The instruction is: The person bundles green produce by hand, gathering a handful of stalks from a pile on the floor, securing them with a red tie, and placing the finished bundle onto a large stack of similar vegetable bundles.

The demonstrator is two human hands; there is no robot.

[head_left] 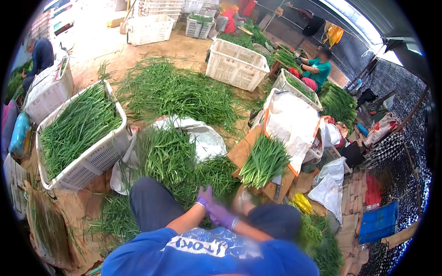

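My left hand (205, 196) and my right hand (221, 215), both in purple gloves, meet between my knees in front of a heap of long green chives (170, 156). The left one's fingers look bunched together; whatever may be in them is hidden. Blur and the left hand obscure the right one's fingers. To the right, a neat bundle of chives (264, 161) with pale stem ends toward me lies on a wooden board (244, 149). Beside it rests a knife (277, 186). Part of the heap lies on a white sack (209, 140).
A white crate (85, 163) full of chives stands at left. Loose chives (179, 94) cover the floor ahead, beyond which is another white crate (235, 64). A white sheet (290, 124) drapes over crates at right. A person in green (320, 69) sits farther back; another (41, 60) is far left.
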